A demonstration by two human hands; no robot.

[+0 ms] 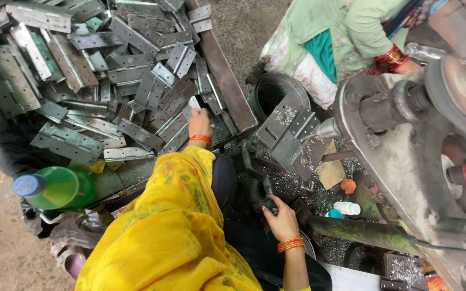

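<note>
My left hand [199, 123] reaches into a metal tray [227, 81] heaped with flat grey hinge plates [136, 81] and its fingers close on one plate [194, 103] near the tray's front right corner. My right hand [280, 218] grips a dark lever handle [260, 188] low on the drilling machine. A hinge plate [289, 134] sits tilted on the machine's bed against the drill tip [327, 129], with metal shavings around it. Yellow cloth covers my left arm and shoulder, and orange bangles sit on both wrists.
A green plastic bottle with a blue cap [55, 187] lies at the left. A dark round bucket [273, 91] stands past the tray. Another person in light green [346, 32] sits at the top right. The machine's heavy grey body [405, 161] fills the right side.
</note>
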